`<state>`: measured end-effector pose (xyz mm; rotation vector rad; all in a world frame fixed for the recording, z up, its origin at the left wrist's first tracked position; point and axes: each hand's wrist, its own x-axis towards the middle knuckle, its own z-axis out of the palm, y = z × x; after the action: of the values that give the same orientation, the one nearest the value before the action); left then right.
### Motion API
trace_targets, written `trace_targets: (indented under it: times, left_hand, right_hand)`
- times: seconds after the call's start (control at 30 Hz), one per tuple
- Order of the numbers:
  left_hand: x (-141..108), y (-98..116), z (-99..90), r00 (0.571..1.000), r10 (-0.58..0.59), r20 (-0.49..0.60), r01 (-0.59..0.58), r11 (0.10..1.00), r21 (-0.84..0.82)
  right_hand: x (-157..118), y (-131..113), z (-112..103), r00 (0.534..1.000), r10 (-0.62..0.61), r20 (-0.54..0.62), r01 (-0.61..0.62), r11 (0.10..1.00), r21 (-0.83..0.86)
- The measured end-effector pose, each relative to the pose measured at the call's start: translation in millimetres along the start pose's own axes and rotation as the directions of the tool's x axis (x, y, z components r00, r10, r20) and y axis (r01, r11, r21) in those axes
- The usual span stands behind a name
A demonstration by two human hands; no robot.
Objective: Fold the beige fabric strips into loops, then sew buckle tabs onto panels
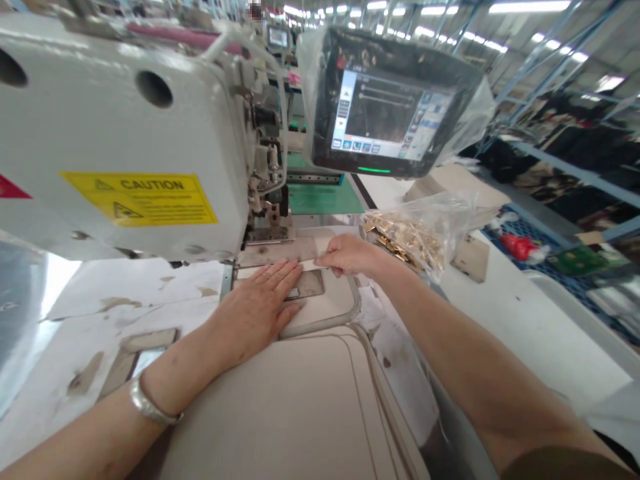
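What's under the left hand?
The left hand lies flat on a beige panel. A rectangular cutout shows beyond the fingertips. Whatever lies directly beneath the palm is covered.

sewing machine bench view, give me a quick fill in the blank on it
The yellow label on the sewing machine reads ____.
The see-through bag near the right hand holds small ____ pieces.
The left hand lies ____ on the beige panel.
The screen beside the sewing machine is wrapped in clear ____.

Missing words: CAUTION; gold; flat; plastic
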<state>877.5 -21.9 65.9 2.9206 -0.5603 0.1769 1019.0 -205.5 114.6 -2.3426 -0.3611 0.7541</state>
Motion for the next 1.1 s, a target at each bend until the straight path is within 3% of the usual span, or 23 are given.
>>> trace_targets:
  times: [0.23, 0.37, 0.5, 0.6, 0.67, 0.73, 0.83, 0.93, 1.1]
  left_hand:
    - [12, 6, 1.6, 0.999, -0.002, 0.046, 0.002, 1.0, -0.012]
    - [12, 6, 2.7, 1.0, -0.007, 0.029, 0.007, 1.0, -0.026]
    - [11, 5, 2.2, 1.0, -0.015, 0.024, 0.016, 0.998, -0.053]
    - [12, 3, -0.9, 0.999, -0.004, 0.039, 0.008, 0.996, -0.093]
    - [12, 2, -3.0, 0.999, -0.002, 0.052, 0.008, 0.993, -0.122]
    - [12, 1, -4.0, 0.998, -0.006, 0.056, 0.014, 0.989, -0.147]
    - [13, 0, -4.0, 0.999, -0.019, 0.05, 0.028, 0.984, -0.176]
    - [14, 1, -4.1, 0.997, -0.032, 0.066, 0.043, 0.986, -0.164]
    - [15, 2, -3.8, 0.996, -0.017, 0.083, 0.028, 0.991, -0.131]
  right_hand:
    - [0, -5, 5, 0.999, 0.023, 0.036, -0.024, 0.999, 0.025]
    - [-3, -6, 7, 1.0, 0.01, -0.011, -0.01, 0.999, -0.046]
    - [-13, -10, 8, 0.985, -0.099, -0.141, 0.077, 0.986, -0.15]
    - [-21, -13, 9, 0.939, -0.248, -0.238, 0.209, 0.962, -0.178]
    - [-24, -14, 9, 0.942, -0.221, -0.252, 0.22, 0.975, -0.033]
    - [-24, -14, 10, 0.979, -0.076, -0.187, 0.123, 0.96, 0.25]
    - [-22, -12, 12, 0.996, 0.081, -0.035, -0.046, 0.815, 0.577]
    - [-20, -10, 12, 0.991, 0.132, 0.01, -0.107, 0.752, 0.65]
    - [-16, -10, 12, 0.986, 0.166, 0.015, -0.138, 0.761, 0.634]
